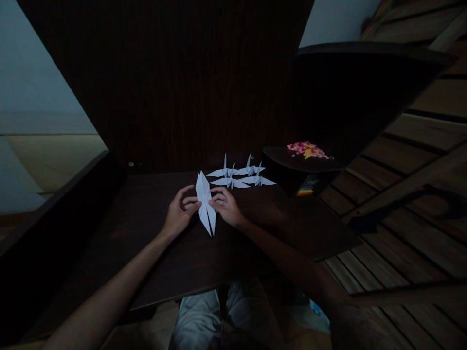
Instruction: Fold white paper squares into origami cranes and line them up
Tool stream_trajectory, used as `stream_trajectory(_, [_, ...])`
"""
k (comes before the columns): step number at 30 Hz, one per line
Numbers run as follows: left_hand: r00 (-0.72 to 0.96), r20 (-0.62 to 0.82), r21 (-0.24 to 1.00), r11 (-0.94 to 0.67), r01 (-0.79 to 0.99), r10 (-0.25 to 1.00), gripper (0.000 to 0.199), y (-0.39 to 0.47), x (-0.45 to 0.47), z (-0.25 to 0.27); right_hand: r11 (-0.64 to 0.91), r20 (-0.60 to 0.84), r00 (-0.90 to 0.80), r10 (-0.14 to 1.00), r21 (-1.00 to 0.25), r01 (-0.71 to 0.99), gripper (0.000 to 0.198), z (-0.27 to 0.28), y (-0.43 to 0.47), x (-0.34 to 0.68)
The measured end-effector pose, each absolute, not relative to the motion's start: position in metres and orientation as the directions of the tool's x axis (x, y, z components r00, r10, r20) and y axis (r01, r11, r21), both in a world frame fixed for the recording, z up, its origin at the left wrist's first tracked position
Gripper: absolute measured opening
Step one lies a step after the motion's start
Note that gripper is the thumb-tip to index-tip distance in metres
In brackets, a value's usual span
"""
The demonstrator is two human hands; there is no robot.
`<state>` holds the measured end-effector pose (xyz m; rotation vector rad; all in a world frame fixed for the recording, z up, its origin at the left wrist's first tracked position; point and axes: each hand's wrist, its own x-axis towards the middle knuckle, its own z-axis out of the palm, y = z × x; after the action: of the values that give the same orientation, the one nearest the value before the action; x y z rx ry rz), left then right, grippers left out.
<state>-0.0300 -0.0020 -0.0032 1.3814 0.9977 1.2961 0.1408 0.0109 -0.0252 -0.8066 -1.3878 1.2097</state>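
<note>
A white folded paper (pixel 205 197), long and diamond-shaped with a slit in its lower half, is held up between both hands above the dark desk. My left hand (pixel 182 206) grips its left edge, the thumb on the near face and the fingers curled behind. On the opposite edge, my right hand (pixel 224 205) pinches it the same way, thumb in front. Just beyond my right hand, several white paper cranes (pixel 259 180) stand grouped on the desk, their wings spread and necks pointing up.
The dark wooden desk (pixel 175 272) has a tall back panel (pixel 182 87) and a raised left side (pixel 62 204). On a small corner shelf (pixel 277 158) at the right lies a heap of pink, red and yellow bits (pixel 308 150). A slatted wooden surface (pixel 412 233) lies farther right.
</note>
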Motion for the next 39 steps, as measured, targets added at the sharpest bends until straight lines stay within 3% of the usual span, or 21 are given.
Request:
stream_trajectory(7, [0.123,0.215,0.977,-0.212,-0.037,0.969,0.046,-0.0007,-0.0303,-0.0036,0.219,0.245,-0.188,0.951,-0.964,-0.148,0.039,-0.0229,0.0088,0.1404])
stream_trajectory(15, [0.118,0.199,0.980,-0.201,0.008,0.973,0.036,-0.0024,-0.0306,-0.0013,0.193,0.223,-0.215,0.951,-0.969,-0.152,0.028,-0.0228,0.0091,0.1392])
stream_trajectory(24, [0.107,0.116,0.992,-0.111,-0.051,0.987,0.039,-0.0005,-0.0310,-0.0018,0.087,0.138,-0.206,0.969,-0.967,-0.240,0.036,-0.0225,0.0104,0.1392])
stream_trajectory(32, [0.111,0.017,0.982,0.004,-0.187,0.994,0.031,-0.0031,-0.0289,0.0004,0.025,0.098,-0.217,0.971,-0.948,-0.317,0.022,-0.0202,0.0080,0.1393])
stream_trajectory(39, [0.120,0.069,0.994,-0.058,-0.089,0.990,0.044,-0.0023,-0.0293,-0.0025,0.007,0.061,-0.169,0.984,-0.953,-0.302,0.032,-0.0176,0.0082,0.1397])
